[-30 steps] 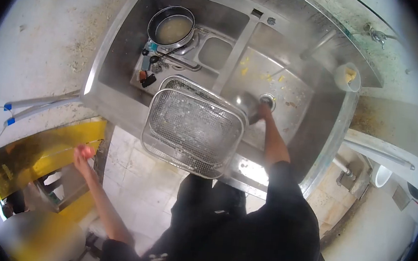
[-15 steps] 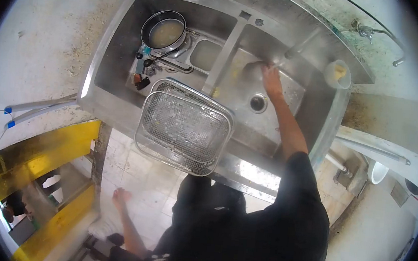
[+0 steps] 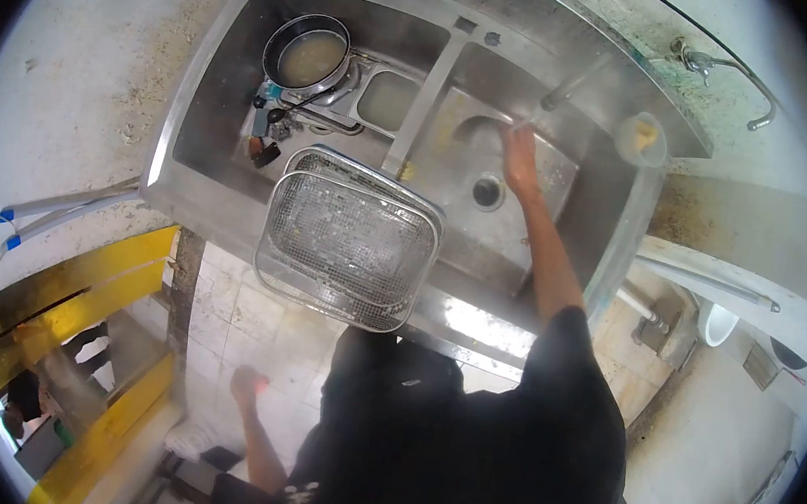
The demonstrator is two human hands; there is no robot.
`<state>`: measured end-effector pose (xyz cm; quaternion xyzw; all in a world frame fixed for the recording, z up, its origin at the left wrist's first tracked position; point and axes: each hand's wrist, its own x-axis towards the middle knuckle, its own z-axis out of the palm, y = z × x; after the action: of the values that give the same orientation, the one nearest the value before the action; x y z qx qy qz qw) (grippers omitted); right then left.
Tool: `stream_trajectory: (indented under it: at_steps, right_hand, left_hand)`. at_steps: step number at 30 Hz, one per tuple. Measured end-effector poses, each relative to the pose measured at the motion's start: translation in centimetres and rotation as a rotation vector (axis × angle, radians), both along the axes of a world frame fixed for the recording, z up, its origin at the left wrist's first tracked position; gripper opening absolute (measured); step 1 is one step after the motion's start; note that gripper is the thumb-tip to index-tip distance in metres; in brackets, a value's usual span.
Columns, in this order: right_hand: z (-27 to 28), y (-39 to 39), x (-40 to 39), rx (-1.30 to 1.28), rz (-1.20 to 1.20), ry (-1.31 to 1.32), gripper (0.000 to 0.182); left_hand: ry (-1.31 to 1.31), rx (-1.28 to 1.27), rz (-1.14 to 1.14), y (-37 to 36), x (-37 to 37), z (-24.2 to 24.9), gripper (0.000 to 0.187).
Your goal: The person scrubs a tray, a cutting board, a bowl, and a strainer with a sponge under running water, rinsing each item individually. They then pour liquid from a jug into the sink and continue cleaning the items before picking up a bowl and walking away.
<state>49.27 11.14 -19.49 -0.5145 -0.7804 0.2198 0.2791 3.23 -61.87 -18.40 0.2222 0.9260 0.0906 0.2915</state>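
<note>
My right hand (image 3: 519,155) reaches into the right sink basin (image 3: 548,159), just below the faucet spout (image 3: 572,86). Its fingers point toward the back wall and look stretched out, with no held thing visible. Beside them is a grey curved shape that I cannot make out. The round drain (image 3: 487,193) lies just below the hand. My left hand (image 3: 248,384) hangs low over the tiled floor, away from the sink, and its fingers are blurred. Two wire mesh baskets (image 3: 347,242), one overlapping the other, rest across the sink's front edge.
In the left basin (image 3: 217,130) stand a pot of cloudy liquid (image 3: 310,59) and a rectangular metal container (image 3: 385,100), with a ladle (image 3: 286,112) nearby. A clear tub (image 3: 642,138) sits on the right rim. A wall tap (image 3: 713,65) juts out at upper right.
The view has shifted slightly, moving the sink a little left and up in the picture. My left hand has swung a little toward my body. My right hand stays in the right basin.
</note>
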Motion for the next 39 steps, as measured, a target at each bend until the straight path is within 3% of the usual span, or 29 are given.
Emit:
stream_trajectory:
  at_steps: [2,3,4,5,8,9,11,12,14,15,16,17,18,21,23,25,26,28,30,32,33,35,36,38,39]
  right_hand:
    - [3.4,1.9,-2.6,0.200,0.339,-0.801,0.044]
    - [2.4,3.1,-2.8,0.197,0.341,-0.803,0.044]
    - [0.6,4.6,-3.1,-0.085,0.319,-0.677,0.044]
    - [-2.4,6.5,-3.2,-0.360,0.291,-0.543,0.044]
    - [-11.3,13.1,-1.2,-0.269,0.339,-0.775,0.046]
    - [-8.8,12.3,-1.5,-0.270,0.337,-0.775,0.046]
    - [-0.3,10.2,-2.6,-0.834,0.073,-0.376,0.049]
    - [-1.9,10.5,-1.9,-0.833,0.075,-0.383,0.049]
    - [-5.1,10.9,-0.1,-0.587,0.087,-0.238,0.053]
    - [-3.4,10.1,-0.2,-0.588,0.087,-0.241,0.053]
    - [0.1,8.3,-0.4,-0.617,0.057,-0.074,0.055]
    - [2.6,6.7,-0.6,-0.642,0.027,0.094,0.058]
    - [2.2,6.1,0.0,-0.636,0.028,0.096,0.058]
    - [2.8,4.2,0.7,-0.709,-0.146,0.375,0.056]
    - [2.9,4.2,0.1,-0.702,-0.199,0.397,0.055]
    - [4.3,3.4,-1.6,-0.530,-0.267,0.502,0.052]
    - [5.5,3.2,-2.7,-0.528,-0.273,0.500,0.052]
    - [7.6,3.1,-4.3,-0.250,-0.327,0.350,0.048]
    - [8.2,2.9,-3.7,-0.310,-0.355,0.286,0.041]
    - [7.1,2.7,-1.9,0.157,-0.269,0.327,0.033]
    - [8.3,2.6,-1.7,0.160,-0.268,0.330,0.033]
    - [11.2,2.5,-0.9,0.370,-0.347,0.223,0.032]
    - [12.2,2.5,-0.5,0.374,-0.347,0.219,0.032]
    - [14.1,2.4,0.3,0.223,-0.318,-0.283,0.035]
    - [15.2,2.8,0.5,0.037,-0.318,-0.420,0.038]
  left_hand:
    - [0.017,0.006,-0.040,0.7,-0.8,-0.3,0.034]
    - [0.024,0.008,-0.112,1.0,-1.2,-0.6,0.032]
    - [0.029,0.008,-0.184,1.5,-1.6,-1.0,0.030]
    - [-0.339,0.411,0.433,9.1,2.6,6.9,0.021]
    - [-0.272,0.428,0.374,11.9,2.6,8.5,0.015]
    - [-0.273,0.427,0.372,11.7,2.2,8.6,0.015]
    - [-0.190,0.357,0.265,11.7,1.8,8.6,0.018]
    - [-0.195,0.357,0.269,11.6,2.0,8.8,0.018]
    - [-0.271,0.397,0.471,11.3,2.6,9.4,0.020]
    - [-0.233,0.407,0.422,10.5,2.6,8.9,0.021]
    - [-0.233,0.407,0.421,9.4,2.5,8.7,0.021]
    - [-0.301,0.409,0.354,8.1,2.3,8.7,0.028]
    - [-0.368,0.415,0.286,7.5,2.3,8.7,0.036]
    - [-0.333,0.286,0.276,6.8,2.8,8.5,0.035]
    - [-0.341,0.200,0.277,6.4,3.5,8.4,0.035]
    - [-0.357,0.408,0.389,6.3,4.2,7.0,0.025]
    - [-0.361,0.514,0.446,6.3,4.4,6.6,0.022]
    - [-0.351,0.476,0.427,8.2,4.7,7.7,0.021]
    - [-0.340,0.435,0.413,9.8,4.4,8.0,0.021]
    - [-0.364,0.404,0.307,10.4,3.6,7.8,0.019]
    - [-0.362,0.409,0.306,10.5,3.2,7.6,0.019]
    - [-0.136,0.394,-0.052,10.7,2.8,7.2,0.019]
    - [-0.141,0.398,-0.052,11.5,3.3,7.4,0.019]
    - [-0.354,0.492,0.495,12.6,4.3,8.1,0.013]
    - [-0.355,0.492,0.493,11.6,3.9,7.0,0.013]
